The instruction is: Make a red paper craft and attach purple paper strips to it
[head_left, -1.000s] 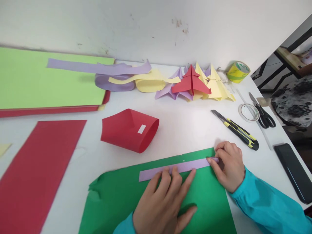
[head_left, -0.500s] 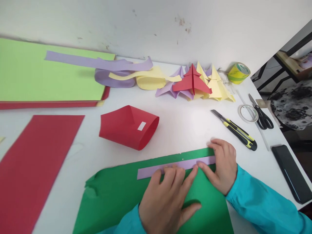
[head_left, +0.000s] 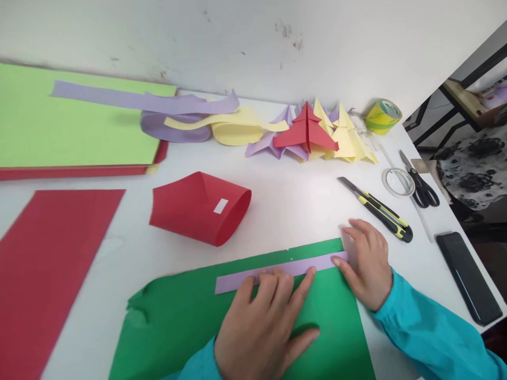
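A narrow lilac paper strip (head_left: 233, 283) lies slantwise on a large green sheet (head_left: 170, 311), close to its far edge. The fingertips of my left hand (head_left: 257, 322) rest on the strip, pressing it flat, with the thumb spread out over the green paper. At the strip's right end, the thumb of my right hand (head_left: 368, 264) touches it, while its other fingers stay apart just beyond the sheet's right edge. The green sheet's left corner is crumpled and torn. Behind it stands a folded red paper sleeve (head_left: 190, 206) with a small white tab.
A utility knife (head_left: 376, 208), a tape roll (head_left: 398, 182), scissors (head_left: 422, 187) and a black phone (head_left: 469, 277) lie to the right. Folded paper planes (head_left: 307, 132) and curled strips (head_left: 186, 126) are along the wall. Light-green sheets (head_left: 79, 137) and a red sheet (head_left: 59, 264) lie left.
My right hand has slid slightly right, its thumb moving along the strip to its right end. The left hand stays on the strip. The view has shifted a little.
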Tool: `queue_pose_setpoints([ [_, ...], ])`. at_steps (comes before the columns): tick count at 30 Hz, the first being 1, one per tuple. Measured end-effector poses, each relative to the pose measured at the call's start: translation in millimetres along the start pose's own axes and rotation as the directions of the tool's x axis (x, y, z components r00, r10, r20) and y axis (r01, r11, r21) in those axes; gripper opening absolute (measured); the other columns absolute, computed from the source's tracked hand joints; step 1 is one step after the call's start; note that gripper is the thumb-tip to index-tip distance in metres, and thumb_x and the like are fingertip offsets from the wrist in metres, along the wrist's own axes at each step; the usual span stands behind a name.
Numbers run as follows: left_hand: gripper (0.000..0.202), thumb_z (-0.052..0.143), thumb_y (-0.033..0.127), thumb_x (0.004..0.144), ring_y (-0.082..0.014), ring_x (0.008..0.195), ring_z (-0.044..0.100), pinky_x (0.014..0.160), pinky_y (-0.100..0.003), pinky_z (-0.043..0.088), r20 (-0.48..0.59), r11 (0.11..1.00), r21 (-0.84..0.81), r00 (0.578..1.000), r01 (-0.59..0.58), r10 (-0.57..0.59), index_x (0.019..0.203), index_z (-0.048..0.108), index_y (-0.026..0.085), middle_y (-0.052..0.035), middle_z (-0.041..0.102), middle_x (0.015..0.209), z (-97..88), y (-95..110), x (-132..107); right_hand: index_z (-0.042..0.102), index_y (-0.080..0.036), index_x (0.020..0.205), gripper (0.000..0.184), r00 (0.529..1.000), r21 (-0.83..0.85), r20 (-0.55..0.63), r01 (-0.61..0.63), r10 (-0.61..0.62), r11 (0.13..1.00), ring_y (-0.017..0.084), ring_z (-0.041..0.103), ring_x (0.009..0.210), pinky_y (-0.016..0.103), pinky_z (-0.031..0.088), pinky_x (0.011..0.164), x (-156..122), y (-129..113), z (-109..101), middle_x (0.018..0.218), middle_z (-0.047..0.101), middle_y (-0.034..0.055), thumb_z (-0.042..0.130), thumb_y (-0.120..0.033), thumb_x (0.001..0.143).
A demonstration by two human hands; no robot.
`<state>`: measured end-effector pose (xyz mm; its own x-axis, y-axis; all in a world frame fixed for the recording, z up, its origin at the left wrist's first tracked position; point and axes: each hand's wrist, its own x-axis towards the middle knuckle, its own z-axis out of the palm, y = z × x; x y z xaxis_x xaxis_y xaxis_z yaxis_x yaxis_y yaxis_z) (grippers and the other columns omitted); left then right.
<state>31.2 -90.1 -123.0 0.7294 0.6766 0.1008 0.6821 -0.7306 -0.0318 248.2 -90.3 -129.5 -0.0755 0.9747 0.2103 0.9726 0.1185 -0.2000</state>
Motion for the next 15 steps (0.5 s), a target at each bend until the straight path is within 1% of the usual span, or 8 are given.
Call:
queue_pose_setpoints([
  [5, 0.065, 0.039, 0.063, 0.079, -0.0274, 0.085, 0.048, 0.073, -0.041, 0.036, -0.011, 0.999, 0.031, 1.000, -0.018, 0.018, 0.133, 0.043, 0.027, -0.0106, 0.058, 0.094, 0.3, -2, 0, 0.040, -0.014, 0.125, 0.047, 1.000, -0.042, 0.005, -0.011, 0.011, 0.999, 0.036, 0.034, 0.125, 0.055, 0.031, 0.096, -5, 8, 0, 0.131, 0.041, 0.0190, 0.046, -0.037, 0.085],
  [9, 0.065, 0.038, 0.063, 0.080, -0.0269, 0.085, 0.048, 0.074, -0.041, 0.036, -0.004, 0.999, 0.039, 1.000, -0.018, 0.018, 0.133, 0.043, 0.027, -0.0107, 0.058, 0.095, -0.5, -2, 1, 0.035, -0.013, 0.130, 0.049, 1.000, -0.064, 0.020, -0.015, 0.017, 0.998, 0.036, 0.031, 0.127, 0.055, 0.031, 0.097, -6, 14, 0, 0.134, 0.039, 0.0194, 0.042, -0.034, 0.087],
  [11, 0.066, 0.039, 0.064, 0.079, -0.0276, 0.086, 0.048, 0.075, -0.041, 0.036, 0.004, 0.999, 0.045, 1.000, -0.013, 0.013, 0.133, 0.042, 0.027, -0.0106, 0.058, 0.094, 0.6, 0, 1, 0.033, -0.013, 0.133, 0.049, 1.000, -0.048, -0.004, -0.010, 0.010, 0.999, 0.035, 0.032, 0.127, 0.056, 0.032, 0.096, -5, 15, -2, 0.134, 0.039, 0.0195, 0.041, -0.030, 0.087],
  [13, 0.068, 0.040, 0.065, 0.078, -0.0284, 0.087, 0.048, 0.075, -0.042, 0.035, -0.004, 0.999, 0.043, 1.000, -0.002, 0.003, 0.133, 0.042, 0.027, -0.0102, 0.058, 0.092, 3.4, 1, 0, 0.034, -0.014, 0.133, 0.047, 0.997, -0.012, -0.064, 0.039, -0.040, 0.999, 0.035, 0.030, 0.128, 0.056, 0.032, 0.097, -3, 11, -4, 0.134, 0.039, 0.0188, 0.040, -0.024, 0.087],
  [15, 0.069, 0.040, 0.066, 0.076, -0.0288, 0.087, 0.047, 0.075, -0.043, 0.035, -0.033, 0.999, 0.035, 0.999, 0.007, -0.005, 0.133, 0.044, 0.026, -0.0100, 0.057, 0.092, 6.9, 3, 0, 0.044, -0.017, 0.126, 0.041, 0.982, 0.045, -0.106, 0.163, -0.157, 0.986, 0.034, 0.029, 0.130, 0.056, 0.031, 0.098, -3, 2, -6, 0.133, 0.041, 0.0157, 0.042, -0.019, 0.085],
])
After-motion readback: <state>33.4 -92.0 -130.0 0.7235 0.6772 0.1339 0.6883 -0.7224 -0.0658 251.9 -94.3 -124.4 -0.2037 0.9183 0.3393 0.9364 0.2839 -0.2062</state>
